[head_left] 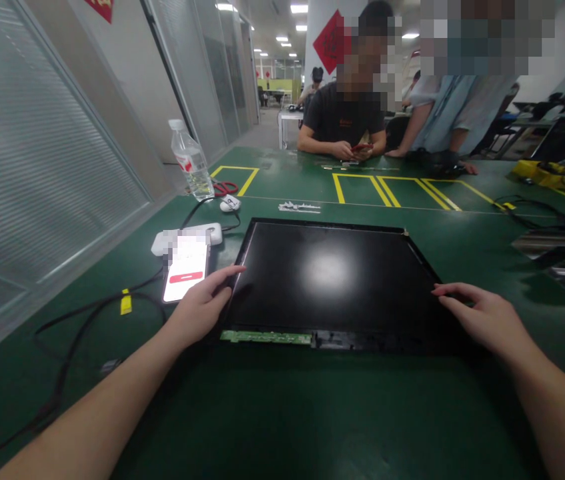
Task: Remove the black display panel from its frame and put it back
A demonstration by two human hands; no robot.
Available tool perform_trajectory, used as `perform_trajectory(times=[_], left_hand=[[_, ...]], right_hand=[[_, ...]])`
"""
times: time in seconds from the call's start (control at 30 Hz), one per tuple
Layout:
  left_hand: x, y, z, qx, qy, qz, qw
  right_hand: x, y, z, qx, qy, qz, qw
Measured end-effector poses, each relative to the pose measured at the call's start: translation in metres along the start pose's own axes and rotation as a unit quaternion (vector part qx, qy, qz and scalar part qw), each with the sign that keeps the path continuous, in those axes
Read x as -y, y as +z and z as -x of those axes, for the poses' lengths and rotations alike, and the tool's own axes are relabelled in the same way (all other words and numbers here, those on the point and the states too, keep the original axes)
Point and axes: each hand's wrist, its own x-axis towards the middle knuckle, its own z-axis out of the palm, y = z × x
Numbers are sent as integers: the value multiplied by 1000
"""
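A black display panel lies flat before me on the green table, its dark screen facing up and a light reflected in it. A green circuit board strip runs along the left part of its near edge. My left hand grips the panel's left edge, index finger reaching over the frame. At the right edge, my right hand has thumb and index finger closed on the frame. The remaining fingers of both hands are partly hidden.
Left of the panel are a lit phone, a white power strip, black cables and a water bottle. Behind it lie red-handled scissors and small grey pieces. Two people are across the table.
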Motion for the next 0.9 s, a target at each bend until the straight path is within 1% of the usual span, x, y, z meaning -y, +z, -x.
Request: perform_trajectory(times=[0.03, 0.1, 0.2, 0.23, 0.27, 0.4, 0.57, 0.77, 0.9], left_hand=[[-4, 1, 1, -10, -27, 48, 998], [-15, 3, 3, -29, -93, 152, 984], [-33, 6, 7, -66, -180, 276, 942], [-39, 8, 8, -81, -197, 303, 929], [-44, 9, 9, -83, -209, 325, 919], [-56, 10, 11, -103, -240, 368, 892], [-55, 10, 9, -84, -276, 396, 872], [-47, 11, 7, -49, -281, 406, 868], [-42, 10, 6, -35, -282, 399, 872]], right_hand=[[-1, 1, -1, 1, -1, 0, 1000], [-4, 2, -3, 1, -6, -1, 1000], [-8, 4, -5, -4, -15, -9, 1000], [-10, 5, -5, -6, -19, -12, 1000], [-11, 5, -5, -7, -23, -14, 1000], [-13, 6, -6, -6, -27, -9, 1000], [-8, 4, -3, -4, -16, -9, 1000], [-3, 3, -1, -1, -7, -20, 1000], [-6, 4, -2, -9, -12, -14, 1000]])
